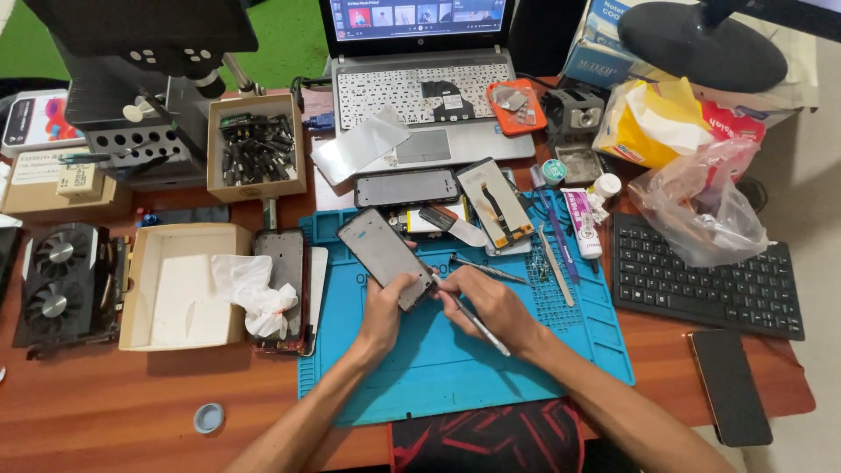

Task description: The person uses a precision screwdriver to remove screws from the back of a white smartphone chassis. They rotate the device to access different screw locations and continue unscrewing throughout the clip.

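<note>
Reddish wood-grain bench (114, 412) under my ribbed blue rubber mat (455, 368). My left hand (383, 317) grips the bottom end of a flat, glossy grey phone screen (385, 257), tilted above the mat. My right hand (492, 305), touching it, pinches thin metal tweezers (476, 322).

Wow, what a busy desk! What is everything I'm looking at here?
phone screen panel: one, grey, over the mat, in left hand
metal tool: one, silver, in right hand
work mat: one, blue, desk centre
laptop: one, silver, open, at back
keyboard: one, black, right
phone: one, black, front right
graphics card: one, black, far left
cardboard tray: one, beige, left, holding white tissue
plastic bag: one, clear, right
left hand: one, gripping panel's lower end
right hand: one, holding tool
</note>
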